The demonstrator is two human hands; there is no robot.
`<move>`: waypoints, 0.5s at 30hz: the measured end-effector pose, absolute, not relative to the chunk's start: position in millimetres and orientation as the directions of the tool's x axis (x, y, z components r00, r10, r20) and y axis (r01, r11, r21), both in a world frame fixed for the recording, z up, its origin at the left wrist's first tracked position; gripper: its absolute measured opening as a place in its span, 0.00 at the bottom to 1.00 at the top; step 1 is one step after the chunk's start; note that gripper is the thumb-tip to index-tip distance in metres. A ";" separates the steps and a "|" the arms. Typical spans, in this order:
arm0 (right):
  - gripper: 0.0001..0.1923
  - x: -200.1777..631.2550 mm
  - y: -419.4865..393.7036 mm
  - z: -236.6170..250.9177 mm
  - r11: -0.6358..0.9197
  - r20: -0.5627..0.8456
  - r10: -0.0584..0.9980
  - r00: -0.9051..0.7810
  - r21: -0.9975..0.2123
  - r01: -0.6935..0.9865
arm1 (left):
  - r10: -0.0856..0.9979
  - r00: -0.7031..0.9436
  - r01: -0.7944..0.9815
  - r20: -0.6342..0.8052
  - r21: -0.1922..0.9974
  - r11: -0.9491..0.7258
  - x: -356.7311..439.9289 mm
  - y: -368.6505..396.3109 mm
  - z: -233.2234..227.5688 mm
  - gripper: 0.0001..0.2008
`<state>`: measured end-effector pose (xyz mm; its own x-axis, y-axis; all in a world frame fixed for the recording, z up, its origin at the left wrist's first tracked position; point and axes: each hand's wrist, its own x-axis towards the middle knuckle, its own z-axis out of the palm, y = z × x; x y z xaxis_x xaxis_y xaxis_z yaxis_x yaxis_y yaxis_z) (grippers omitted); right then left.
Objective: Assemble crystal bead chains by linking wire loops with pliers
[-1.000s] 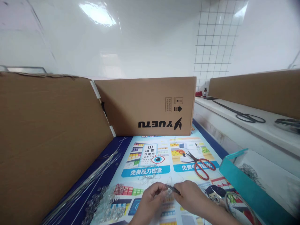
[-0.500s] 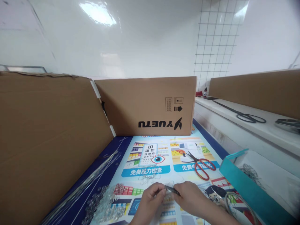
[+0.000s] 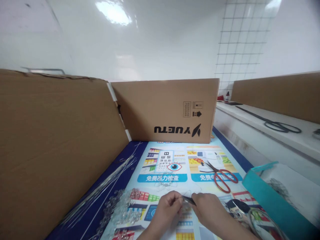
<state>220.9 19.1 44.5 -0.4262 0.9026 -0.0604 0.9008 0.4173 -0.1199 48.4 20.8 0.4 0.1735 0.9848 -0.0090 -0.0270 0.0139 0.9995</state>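
My right hand (image 3: 208, 207) is closed round what looks like small dark pliers (image 3: 189, 200), whose narrow tip points left. Against that tip, my left hand (image 3: 168, 208) pinches with thumb and forefinger; whatever sits between them is too small to make out. Just beyond both hands, thin wire pieces (image 3: 167, 181) lie on the printed sheet (image 3: 147, 188). Left of my left hand spreads a pile of clear and tinted beads (image 3: 125, 208). Scissors with red handles (image 3: 225, 180) rest partly open, beyond my right hand.
A bundle of long thin wires (image 3: 100, 191) lies at the left, beside the cardboard wall (image 3: 62, 133). Another cardboard panel (image 3: 165, 110) closes the back. At the right stand a teal-edged box (image 3: 277, 196) with wire inside and a coil of wire (image 3: 252, 220). A white ledge (image 3: 260, 116) holds black-handled shears (image 3: 282, 126).
The whole view has shifted, so everything appears farther right. Both hands keep nearly the same pose, with the tool's tip still at the left fingertips.
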 end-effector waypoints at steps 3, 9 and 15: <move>0.10 222.1 22.6 36.6 0.427 -0.056 0.899 -0.434 -0.102 0.898 | 0.987 0.153 -0.051 -0.040 0.997 0.049 50.2 20.6 1.2 0.08; 0.10 228.7 33.3 16.3 0.439 -0.080 0.891 -0.446 -0.093 0.894 | 0.988 0.138 -0.107 -0.073 0.990 0.088 49.8 22.9 -4.5 0.09; 0.12 232.3 38.3 6.7 0.444 -0.132 0.883 -0.451 -0.081 0.893 | 0.982 0.168 -0.133 -0.090 0.985 0.113 48.6 23.1 -8.8 0.09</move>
